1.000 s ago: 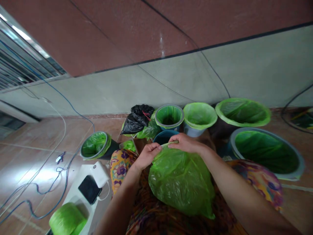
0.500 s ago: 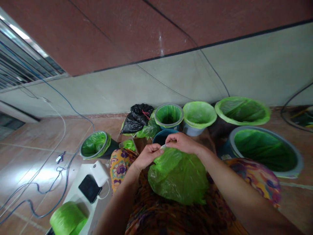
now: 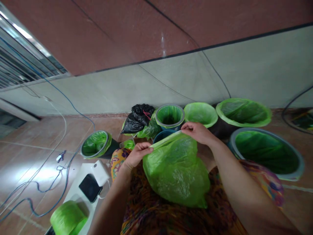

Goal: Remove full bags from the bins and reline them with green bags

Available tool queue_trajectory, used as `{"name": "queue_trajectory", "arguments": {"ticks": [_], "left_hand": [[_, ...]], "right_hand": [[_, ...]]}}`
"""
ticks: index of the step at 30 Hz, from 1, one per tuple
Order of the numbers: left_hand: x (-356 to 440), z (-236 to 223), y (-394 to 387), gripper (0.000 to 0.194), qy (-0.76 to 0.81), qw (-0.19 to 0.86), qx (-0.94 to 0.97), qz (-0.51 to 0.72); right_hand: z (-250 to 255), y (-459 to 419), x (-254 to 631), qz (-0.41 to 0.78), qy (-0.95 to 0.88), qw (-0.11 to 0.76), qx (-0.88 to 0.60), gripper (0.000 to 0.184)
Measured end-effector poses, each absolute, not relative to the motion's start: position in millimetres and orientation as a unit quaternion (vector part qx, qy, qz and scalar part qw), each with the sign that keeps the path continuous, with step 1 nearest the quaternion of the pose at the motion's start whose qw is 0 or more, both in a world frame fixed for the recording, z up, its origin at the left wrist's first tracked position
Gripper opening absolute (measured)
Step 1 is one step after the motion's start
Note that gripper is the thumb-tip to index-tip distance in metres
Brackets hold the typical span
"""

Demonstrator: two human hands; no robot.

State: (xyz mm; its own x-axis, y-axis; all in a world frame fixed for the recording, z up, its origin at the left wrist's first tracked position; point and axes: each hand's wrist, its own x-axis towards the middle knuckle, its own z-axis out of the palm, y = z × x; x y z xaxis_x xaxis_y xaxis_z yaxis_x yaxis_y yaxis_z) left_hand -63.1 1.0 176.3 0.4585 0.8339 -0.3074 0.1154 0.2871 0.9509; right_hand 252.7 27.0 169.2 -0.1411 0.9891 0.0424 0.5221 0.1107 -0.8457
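Observation:
A thin green plastic bag [image 3: 176, 173] hangs between my hands over my lap. My left hand [image 3: 138, 153] pinches one end of its pale folded top edge. The other end of that edge is in the closed fingers of my right hand [image 3: 195, 131], which is a little higher and farther forward. Stretched between them, the edge slants up to the right. Just beyond the bag stands a dark blue bin [image 3: 162, 134], partly hidden by the bag and with no green liner showing at its rim.
Bins lined with green bags stand around me: a grey-rimmed one [image 3: 96, 145] at left, several along the wall, a large one [image 3: 266, 151] at right. Black bag [image 3: 138, 117] lies by the wall. At lower left, a green bag roll [image 3: 68, 218] sits on a white surface; cables [image 3: 31, 199] cross the floor.
My hands have moved apart, the right one up and to the right, the left one to the left. The bag's top edge, bunched before, is now stretched out between them.

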Motion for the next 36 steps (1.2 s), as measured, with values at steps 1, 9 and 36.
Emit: {"name": "queue_trajectory", "arguments": {"ticks": [1, 9, 36], "left_hand": [[-62, 178, 1, 0.028, 0.447, 0.66, 0.54, 0.271], [-25, 188, 4, 0.03, 0.43, 0.617, 0.6, 0.273], [-35, 208, 38, 0.034, 0.508, 0.57, 0.54, 0.354]], "right_hand": [[171, 26, 251, 0.335, -0.668, 0.341, -0.571, 0.024], [178, 5, 193, 0.378, -0.752, 0.284, -0.459, 0.025], [203, -23, 196, 0.035, -0.691, 0.491, -0.529, 0.037]]}}
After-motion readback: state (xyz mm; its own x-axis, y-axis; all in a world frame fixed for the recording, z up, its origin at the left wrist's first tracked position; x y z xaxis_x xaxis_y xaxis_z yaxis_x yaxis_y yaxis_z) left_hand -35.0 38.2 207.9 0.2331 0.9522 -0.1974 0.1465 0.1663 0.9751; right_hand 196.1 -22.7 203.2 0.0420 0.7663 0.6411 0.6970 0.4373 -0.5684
